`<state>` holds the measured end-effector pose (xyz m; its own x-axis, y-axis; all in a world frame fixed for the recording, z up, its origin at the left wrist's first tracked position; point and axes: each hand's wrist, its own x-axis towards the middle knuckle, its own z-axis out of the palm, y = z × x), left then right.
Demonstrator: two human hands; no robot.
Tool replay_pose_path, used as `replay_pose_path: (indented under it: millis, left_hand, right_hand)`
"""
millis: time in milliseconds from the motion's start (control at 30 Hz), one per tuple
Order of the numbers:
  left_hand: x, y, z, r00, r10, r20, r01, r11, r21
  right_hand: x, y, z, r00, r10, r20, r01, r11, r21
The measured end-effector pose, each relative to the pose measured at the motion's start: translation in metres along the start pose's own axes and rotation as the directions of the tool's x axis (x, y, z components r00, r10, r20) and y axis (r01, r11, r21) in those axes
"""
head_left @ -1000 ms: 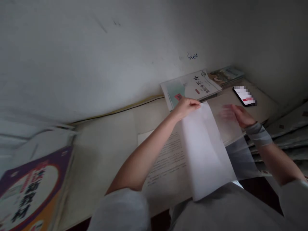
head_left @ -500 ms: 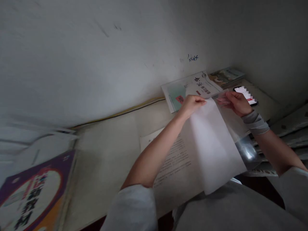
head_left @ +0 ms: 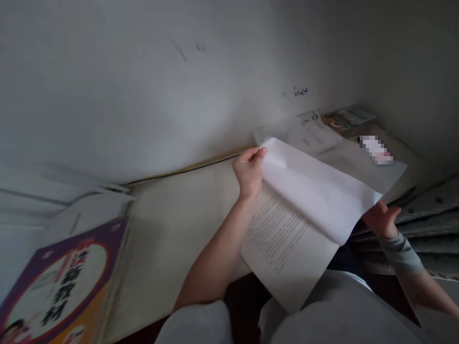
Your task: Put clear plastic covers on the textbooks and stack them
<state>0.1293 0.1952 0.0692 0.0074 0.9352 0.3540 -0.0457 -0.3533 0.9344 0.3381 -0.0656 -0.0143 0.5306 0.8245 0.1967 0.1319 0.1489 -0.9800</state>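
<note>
My left hand (head_left: 250, 168) pinches the upper left corner of a sheet of white paper (head_left: 315, 186), its blank face turned up. Beneath the curled sheet shows a page of printed text (head_left: 283, 239), its lower part overhanging the desk edge toward my body. Whether both belong to one sheet, I cannot tell. My right hand (head_left: 383, 220) is at the paper's right end, thumb stretched away, the other fingers mostly hidden under the edge. A translucent plastic sheet (head_left: 392, 177) lies behind the paper, partly over a pale booklet (head_left: 308, 134).
A phone (head_left: 376, 150), its screen blurred out, lies at the right. Behind it are books (head_left: 347, 118) against the wall. A purple and orange book (head_left: 68, 282) is at the lower left. A dark cable (head_left: 186, 169) runs along the desk's back edge.
My left hand has moved left with the paper, which now lies more crosswise. My right hand has let go of the clear plastic and come down to the paper's right end.
</note>
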Motion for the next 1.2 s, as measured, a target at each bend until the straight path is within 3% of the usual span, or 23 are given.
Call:
replay_pose_path:
  millis: [100,167,300,467,667,767,833,933,1000,1133,1200]
  left_hand:
    - [-0.003,0.005,-0.018,0.993,0.011,-0.117,-0.015,0.999,-0.034]
    - [-0.004,0.013,-0.031,0.985,-0.017,-0.170,0.006,0.998,-0.064]
    - [-0.004,0.023,-0.057,0.971,-0.072,-0.230,0.041,0.990,-0.136]
    - [-0.011,0.015,-0.083,0.977,-0.037,-0.210,0.002,0.987,-0.163]
    - [-0.028,0.001,-0.100,0.946,-0.005,-0.323,-0.038,0.991,-0.126]
    - [-0.032,-0.002,-0.106,0.942,-0.010,-0.335,-0.022,0.995,-0.092]
    - [-0.032,-0.004,-0.108,0.943,-0.040,-0.332,0.016,0.997,-0.076]
    - [-0.030,-0.008,-0.110,0.931,-0.065,-0.359,0.040,0.996,-0.076]
    - [-0.028,-0.011,-0.112,0.942,-0.083,-0.325,0.046,0.992,-0.120]
    - [-0.031,-0.019,-0.118,0.974,-0.196,-0.110,0.175,0.969,-0.176]
    - [-0.033,-0.023,-0.120,0.962,-0.243,-0.123,0.222,0.961,-0.164]
  right_hand:
    - [-0.024,0.002,0.015,0.990,-0.083,-0.116,0.092,0.993,0.071]
    - [-0.020,-0.004,0.023,0.983,-0.083,-0.162,0.078,0.996,-0.034]
    - [0.032,-0.023,0.036,0.984,-0.116,-0.138,0.080,0.966,-0.244]
    - [0.108,-0.026,0.066,0.965,-0.212,-0.154,0.172,0.957,-0.233]
    - [0.119,-0.010,0.096,0.962,-0.198,-0.186,0.187,0.979,-0.077]
    - [0.118,-0.007,0.093,0.982,-0.142,-0.128,0.141,0.990,-0.012]
    - [0.121,-0.004,0.087,0.999,-0.048,-0.002,0.048,0.997,0.058]
    - [0.127,-0.001,0.078,0.978,0.020,0.206,-0.038,0.996,0.081]
    - [0.131,-0.002,0.077,0.974,-0.016,0.227,0.008,0.999,0.032]
    - [0.133,-0.012,0.086,0.982,-0.116,0.147,0.123,0.991,-0.044]
    - [0.133,-0.015,0.092,0.980,-0.156,0.125,0.165,0.984,-0.067]
